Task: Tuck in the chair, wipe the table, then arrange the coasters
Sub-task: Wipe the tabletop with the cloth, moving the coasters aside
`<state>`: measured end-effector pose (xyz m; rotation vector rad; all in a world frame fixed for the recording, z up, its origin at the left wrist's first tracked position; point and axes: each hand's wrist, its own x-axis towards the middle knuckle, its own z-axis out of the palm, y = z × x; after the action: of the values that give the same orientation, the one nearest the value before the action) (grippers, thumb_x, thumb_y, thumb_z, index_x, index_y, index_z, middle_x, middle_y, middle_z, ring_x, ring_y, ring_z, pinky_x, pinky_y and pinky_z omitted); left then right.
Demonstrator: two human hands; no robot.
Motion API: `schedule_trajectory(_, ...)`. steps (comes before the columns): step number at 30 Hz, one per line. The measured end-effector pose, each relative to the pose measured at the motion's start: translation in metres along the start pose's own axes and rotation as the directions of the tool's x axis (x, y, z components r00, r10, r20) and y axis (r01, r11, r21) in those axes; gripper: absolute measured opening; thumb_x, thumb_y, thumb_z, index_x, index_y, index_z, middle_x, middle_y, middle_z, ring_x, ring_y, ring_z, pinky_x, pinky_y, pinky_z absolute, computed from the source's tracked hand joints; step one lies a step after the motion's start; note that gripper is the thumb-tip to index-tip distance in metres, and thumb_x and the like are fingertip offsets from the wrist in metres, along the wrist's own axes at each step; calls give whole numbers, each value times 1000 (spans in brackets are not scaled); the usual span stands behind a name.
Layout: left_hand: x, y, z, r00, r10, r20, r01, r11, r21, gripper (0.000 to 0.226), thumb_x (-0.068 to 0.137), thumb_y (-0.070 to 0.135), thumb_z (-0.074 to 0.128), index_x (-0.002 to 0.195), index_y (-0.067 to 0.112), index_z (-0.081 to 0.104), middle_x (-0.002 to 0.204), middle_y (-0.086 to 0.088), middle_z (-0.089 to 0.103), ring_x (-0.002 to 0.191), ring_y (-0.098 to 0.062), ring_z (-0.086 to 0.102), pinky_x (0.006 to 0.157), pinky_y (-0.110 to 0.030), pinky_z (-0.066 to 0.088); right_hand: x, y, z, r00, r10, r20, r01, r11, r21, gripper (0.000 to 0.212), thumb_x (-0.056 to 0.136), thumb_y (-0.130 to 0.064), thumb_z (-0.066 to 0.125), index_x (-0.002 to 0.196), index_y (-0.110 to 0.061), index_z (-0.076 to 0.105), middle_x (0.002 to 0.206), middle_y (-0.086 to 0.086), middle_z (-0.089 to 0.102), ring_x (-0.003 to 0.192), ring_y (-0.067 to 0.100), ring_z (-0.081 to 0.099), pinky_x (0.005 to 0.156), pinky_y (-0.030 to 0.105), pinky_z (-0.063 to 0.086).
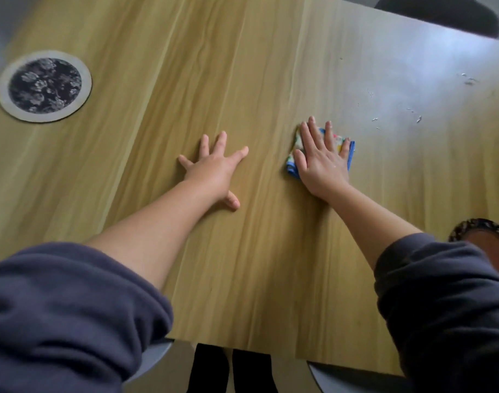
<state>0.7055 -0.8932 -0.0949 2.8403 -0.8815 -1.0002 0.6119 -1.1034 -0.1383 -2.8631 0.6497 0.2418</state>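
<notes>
Your left hand [214, 168] lies flat mid-table, fingers spread on the smooth wood-grain table [257, 265]. Your right hand [323, 163], fingers straight, presses a folded, blue-edged patterned cloth [290, 164] nearer the right edge. A round floral-centred coaster [44, 86] sits by the left edge.

The table [242, 80] is showing a yellow-brown wood grain with paler and darker streaks, and a bluish-white glare is lying over its far right part. The round coaster [44, 85] is carrying a pale beige rim around a black centre with grey-white flowers. The cloth [291, 166] is showing white with small coloured spots and a blue border. The sleeves [58, 307] are looking dark grey-purple. The second coaster [494, 239] is showing reddish brown inside a dark patterned rim.
</notes>
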Motion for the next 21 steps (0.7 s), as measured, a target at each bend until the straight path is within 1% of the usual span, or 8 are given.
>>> schedule_trajectory(4,-2,0,-1,1000,10,-3,-10,1000,11,121,55,43,88,146,49,10,158,0,-21,144,-34,-17,101,-76,11,-70,4,11,1000,-11,25,12,1000,-11,63,99,-47,20,157,-27,5,164,-12,-6,151,21,-11,117,60,-4)
schedule_trajectory(9,-4,0,0,1000,17,-16,-17,1000,18,119,56,44,88,146,50,9,158,1,-20,145,-32,-16,102,-75,12,-142,4,24,998,31,55,-30,999,-24,63,101,-48,21,157,-29,0,162,-14,-14,149,20,-17,118,57,-6)
schedule_trajectory(13,-5,0,1,999,36,-16,-36,999,33,118,58,47,86,147,48,8,158,0,-20,144,-33,-17,102,-75,11,-206,2,37,996,39,79,-33,997,-72,63,99,-52,15,153,-32,-10,160,-14,-19,148,19,-23,117,56,-10)
schedule_trajectory(15,-6,-2,0,999,45,-19,-44,998,42,118,59,48,85,147,47,8,158,0,-20,144,-33,-17,102,-75,11,-223,1,41,995,53,85,-47,996,-79,63,98,-53,15,152,-33,-12,160,-15,-20,147,18,-24,117,56,-12)
schedule_trajectory(18,-7,-1,-1,999,43,-11,-42,997,65,117,61,50,84,148,46,6,158,-1,-21,144,-34,-16,103,-74,13,-225,1,42,995,62,80,-55,995,-84,63,98,-54,15,152,-34,-12,159,-15,-21,147,18,-26,117,55,-13)
schedule_trajectory(21,-6,4,-3,999,34,12,-35,995,94,118,62,49,84,149,43,3,158,-5,-22,144,-37,-15,103,-74,15,-223,2,44,996,54,67,-49,996,-80,64,98,-53,18,153,-33,-7,160,-15,-16,148,19,-22,117,57,-11)
